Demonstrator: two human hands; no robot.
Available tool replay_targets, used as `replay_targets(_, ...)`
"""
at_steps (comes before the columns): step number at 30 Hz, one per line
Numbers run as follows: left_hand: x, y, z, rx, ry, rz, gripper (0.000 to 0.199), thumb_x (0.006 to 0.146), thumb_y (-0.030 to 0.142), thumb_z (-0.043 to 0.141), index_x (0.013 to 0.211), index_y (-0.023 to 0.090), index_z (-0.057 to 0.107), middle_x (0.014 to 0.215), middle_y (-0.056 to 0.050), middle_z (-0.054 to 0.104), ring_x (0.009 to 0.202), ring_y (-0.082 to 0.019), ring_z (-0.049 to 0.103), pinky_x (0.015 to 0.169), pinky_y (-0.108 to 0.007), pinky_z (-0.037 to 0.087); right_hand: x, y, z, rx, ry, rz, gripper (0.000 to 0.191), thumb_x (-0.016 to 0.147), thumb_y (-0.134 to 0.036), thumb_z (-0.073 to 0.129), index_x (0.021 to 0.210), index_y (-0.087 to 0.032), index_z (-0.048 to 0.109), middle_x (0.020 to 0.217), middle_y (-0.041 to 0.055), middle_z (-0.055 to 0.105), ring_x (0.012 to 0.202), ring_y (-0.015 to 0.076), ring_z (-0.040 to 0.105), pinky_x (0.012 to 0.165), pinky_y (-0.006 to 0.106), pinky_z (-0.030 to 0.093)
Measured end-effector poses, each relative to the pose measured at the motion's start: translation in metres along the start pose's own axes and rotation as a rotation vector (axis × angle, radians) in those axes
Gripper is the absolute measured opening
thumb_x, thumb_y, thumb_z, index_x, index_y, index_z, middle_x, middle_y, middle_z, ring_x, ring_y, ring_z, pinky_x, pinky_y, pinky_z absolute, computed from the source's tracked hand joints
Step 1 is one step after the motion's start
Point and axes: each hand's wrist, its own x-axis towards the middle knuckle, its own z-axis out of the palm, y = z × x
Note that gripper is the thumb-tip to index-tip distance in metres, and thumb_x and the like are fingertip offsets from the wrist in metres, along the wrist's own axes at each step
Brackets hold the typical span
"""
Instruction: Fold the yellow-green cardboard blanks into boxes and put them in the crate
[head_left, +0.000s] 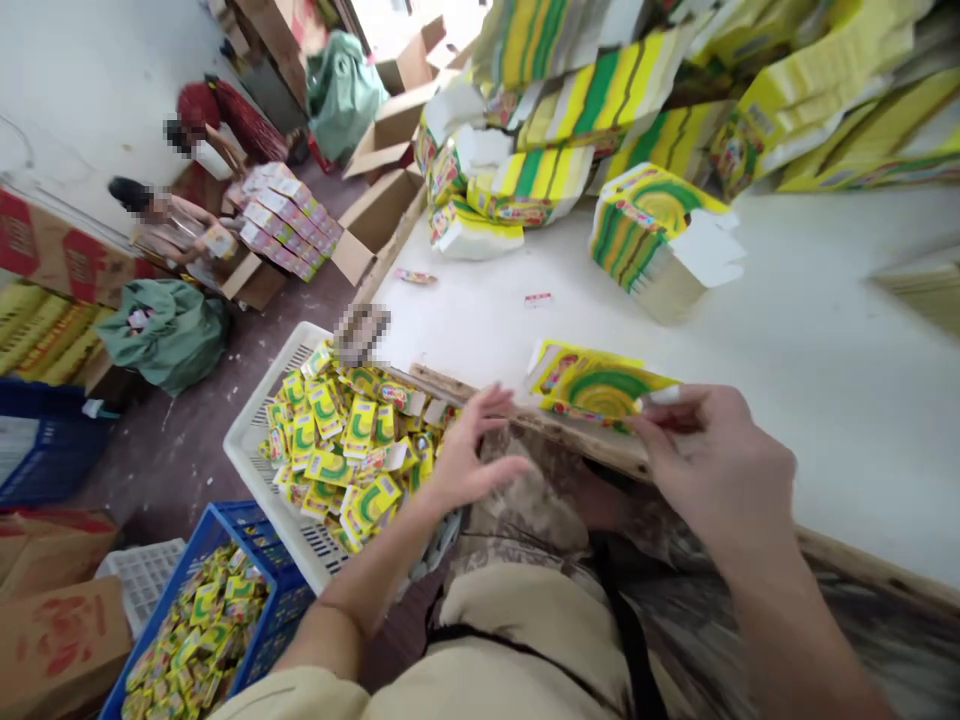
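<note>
A flattened yellow and green carton point(600, 385) is pinched at its right end between the thumb and fingers of my right hand point(712, 450), low over the white table point(480, 310) near its front edge. To the left of it, my left hand point(476, 450) has its fingers spread and holds nothing. Beside that hand, a white basket point(251, 445) holds many small yellow boxes point(360, 425). An opened yellow box point(652, 235) with white flaps lies on the table beyond my right hand.
Stacks of yellow cartons point(600, 90) cover the table's far side. A blue crate point(259, 550) of small boxes stands at lower left. Two people point(176, 225) work by stacked pink boxes point(289, 220) at the upper left, near green sacks point(165, 330) and cardboard boxes point(379, 215).
</note>
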Motion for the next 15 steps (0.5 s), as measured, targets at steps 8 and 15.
replay_targets(8, 0.044, 0.037, 0.079, -0.851, 0.126, 0.053, 0.051, 0.081, 0.068, 0.053, 0.088, 0.019, 0.065, 0.082, -0.009, 0.065, 0.089, -0.027, 0.066, 0.090, -0.045, 0.048, -0.029, -0.027, 0.007, 0.510, -0.168, 0.093, 0.020, 0.083, -0.039, 0.067, 0.087, -0.025, 0.053, 0.076, 0.0007, 0.065, 0.069, 0.0174, 0.068, 0.062, 0.028, 0.055)
replay_targets(15, 0.044, 0.040, 0.082, -0.901, 0.421, -0.011, 0.044, 0.082, 0.064, 0.058, 0.082, 0.020, 0.054, 0.071, 0.000, 0.049, 0.068, -0.015, 0.051, 0.071, -0.030, 0.045, -0.043, -0.031, 0.022, 0.894, -0.359, 0.192, 0.030, 0.080, -0.038, 0.073, 0.100, -0.027, 0.054, 0.088, 0.0020, 0.066, 0.078, 0.0178, 0.067, 0.066, 0.029, 0.058)
